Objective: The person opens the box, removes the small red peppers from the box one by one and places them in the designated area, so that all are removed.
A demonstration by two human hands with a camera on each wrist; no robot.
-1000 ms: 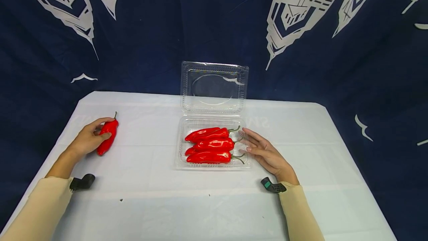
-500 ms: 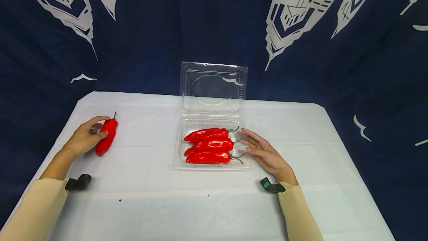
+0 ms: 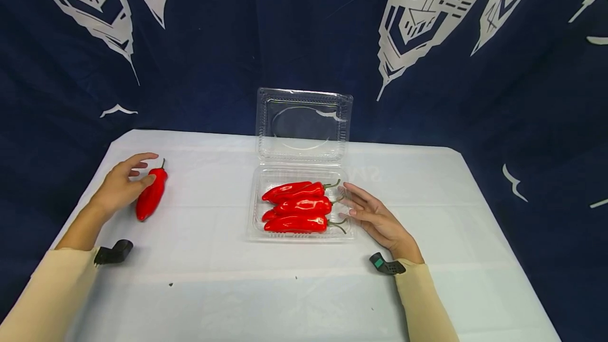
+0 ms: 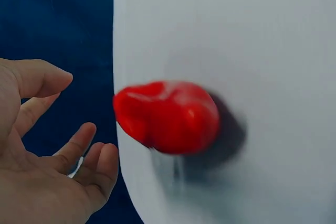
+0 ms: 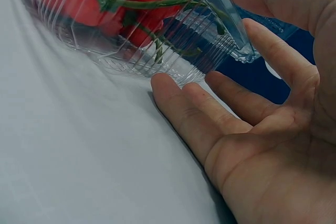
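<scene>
A red chili pepper [image 3: 151, 198] lies on the table at the left, its green stem pointing away from me. My left hand [image 3: 117, 189] hovers beside it, fingers loosely bent, the thumb overlapping the pepper in the head view. In the left wrist view a gap shows between the fingertips and the pepper [image 4: 167, 119]. A clear plastic clamshell box [image 3: 265, 174] stands mid-table, lid [image 3: 301, 125] raised, with several red peppers [image 3: 304, 205] inside, stems to the right. My right hand [image 3: 382, 223] is at the box's right side, fingers relaxed, thumb and fingertips right at its rim and wall.
A white cloth covers the table [image 3: 228, 289]. Behind it hangs a dark blue curtain [image 3: 309, 41] with white building prints. Small dark specks lie on the cloth toward the front. Each wrist carries a small black camera.
The left hand has released the pepper; its fingers lifted off and spread, moving slightly away. The pepper stays where it lay. The right hand and the box have not moved.
</scene>
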